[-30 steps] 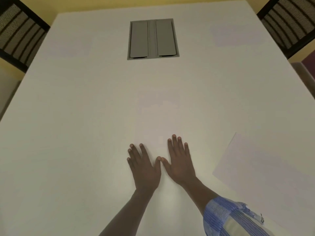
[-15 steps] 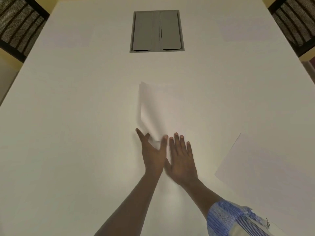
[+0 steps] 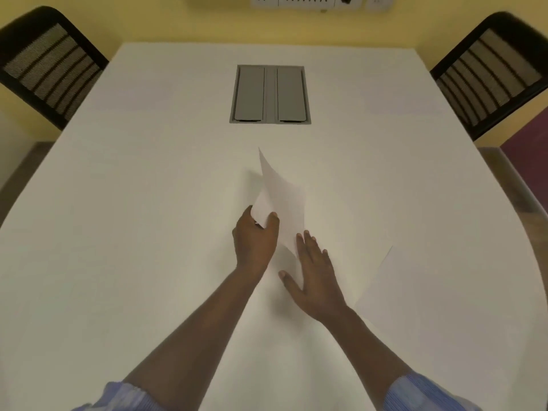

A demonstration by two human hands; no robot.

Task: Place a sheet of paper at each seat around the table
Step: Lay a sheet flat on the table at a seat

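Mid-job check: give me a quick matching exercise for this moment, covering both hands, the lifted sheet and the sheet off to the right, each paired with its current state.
Things:
1. left hand
2. right hand
3. lifted sheet
4. second sheet

States:
A. lies flat on the table, untouched, near the right edge
B. curled upward, its far corner raised off the table
C. pinches a paper edge
D. spread flat, palm down, fingers open

Pairs: 1-C, 2-D, 3-B, 4-A

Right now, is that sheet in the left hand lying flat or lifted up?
Lifted. The sheet curls up off the table, pinched at its near edge by the left hand; the right hand lies flat beside it.
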